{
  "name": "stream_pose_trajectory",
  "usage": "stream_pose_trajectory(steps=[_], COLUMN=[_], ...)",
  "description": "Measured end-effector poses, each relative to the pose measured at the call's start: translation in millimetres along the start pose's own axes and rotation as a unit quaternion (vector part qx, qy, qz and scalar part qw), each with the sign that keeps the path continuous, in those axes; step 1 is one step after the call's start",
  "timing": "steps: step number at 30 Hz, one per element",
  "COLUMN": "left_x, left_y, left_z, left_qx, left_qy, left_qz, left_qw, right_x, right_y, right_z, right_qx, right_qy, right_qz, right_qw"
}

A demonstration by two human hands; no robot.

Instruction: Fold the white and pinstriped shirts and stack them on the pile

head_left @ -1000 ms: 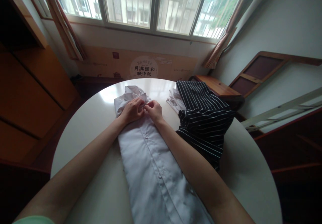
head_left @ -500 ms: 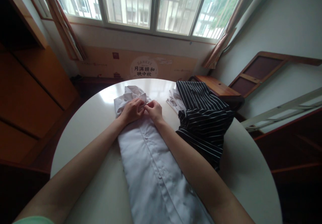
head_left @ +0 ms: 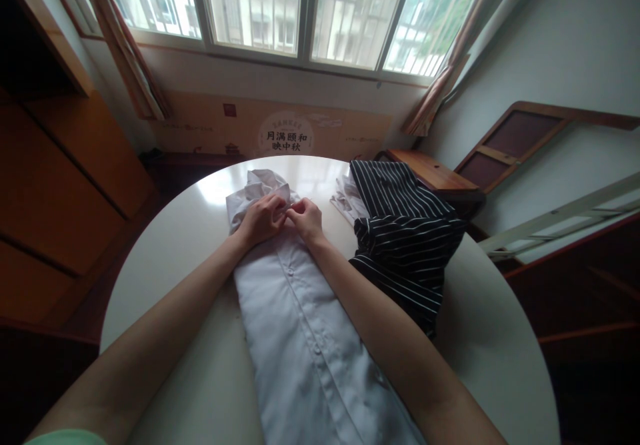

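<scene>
A white button-up shirt lies lengthwise on the round white table, its collar end bunched at the far side. My left hand is closed on the fabric near the collar. Right beside it, my right hand pinches the edge of the same shirt at the front placket. The fingertips of both hands almost meet, and what lies exactly between them is too small to make out. Buttons run down the placket toward me.
Black clothing with white stripes lies heaped at the table's right, with pale cloth beside it. Beyond the table stand a wooden chair and a barred window. A wooden cabinet is at the left.
Almost nothing differs. Both hands stay at the collar end, with at most a slight shift of the fingers; the shirt lies as before.
</scene>
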State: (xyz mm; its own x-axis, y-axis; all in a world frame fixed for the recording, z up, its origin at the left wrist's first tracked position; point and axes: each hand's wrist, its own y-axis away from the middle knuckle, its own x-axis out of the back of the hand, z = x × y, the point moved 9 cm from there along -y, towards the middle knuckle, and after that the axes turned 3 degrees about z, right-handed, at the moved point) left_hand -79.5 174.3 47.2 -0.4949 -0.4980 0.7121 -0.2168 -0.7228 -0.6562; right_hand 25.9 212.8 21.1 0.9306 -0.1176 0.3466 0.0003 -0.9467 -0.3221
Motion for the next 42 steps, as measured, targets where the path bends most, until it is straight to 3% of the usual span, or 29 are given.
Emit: stream_pose_trajectory(steps=[13, 42], left_x=[3.4, -0.2], left_y=[0.0, -0.8], left_z=[-1.0, -0.7], left_qx=[0.009, 0.003], left_qy=[-0.004, -0.014], left_qz=[0.013, -0.003], left_qw=[1.0, 1.0], right_x=[-1.9, -1.7], right_y=[1.8, 1.6], right_z=[-6.6, -4.7], right_qx=[0.028, 0.021], right_qy=[-0.001, 0.014], right_qz=[-0.003, 0.005], right_qw=[1.0, 1.0])
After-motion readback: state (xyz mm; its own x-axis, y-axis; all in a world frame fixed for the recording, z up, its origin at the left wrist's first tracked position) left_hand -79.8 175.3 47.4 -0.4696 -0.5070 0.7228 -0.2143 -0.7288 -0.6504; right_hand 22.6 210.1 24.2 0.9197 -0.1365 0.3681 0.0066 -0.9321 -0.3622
